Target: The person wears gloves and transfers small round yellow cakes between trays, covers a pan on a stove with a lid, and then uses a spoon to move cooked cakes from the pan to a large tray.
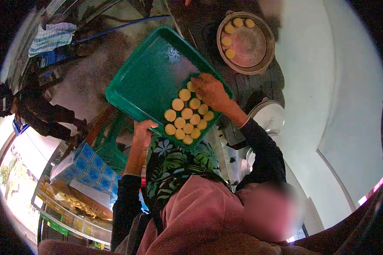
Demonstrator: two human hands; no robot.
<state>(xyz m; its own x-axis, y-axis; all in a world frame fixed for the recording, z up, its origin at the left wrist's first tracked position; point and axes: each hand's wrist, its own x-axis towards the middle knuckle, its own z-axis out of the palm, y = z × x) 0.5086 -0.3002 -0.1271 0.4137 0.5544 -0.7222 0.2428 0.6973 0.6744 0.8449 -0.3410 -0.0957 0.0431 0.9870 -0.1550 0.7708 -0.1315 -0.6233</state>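
Note:
My left hand grips the near left edge of a green rectangular tray, its thumb over the rim. Several pale yellow, round, flat dough discs lie in loose rows in the tray's near right part. Over the right side of the tray, my right hand has its fingers bent and bunched at a disc at the far end of these rows. The fingers partly cover that disc and its neighbours. A round clay pan at the far right holds several like discs along its left and far inner side.
The pan stands on a dark counter beside a pale wall. A shiny metal lid lies near my right forearm. To the left are a green plastic chair, a blue checked cloth and a striped towel.

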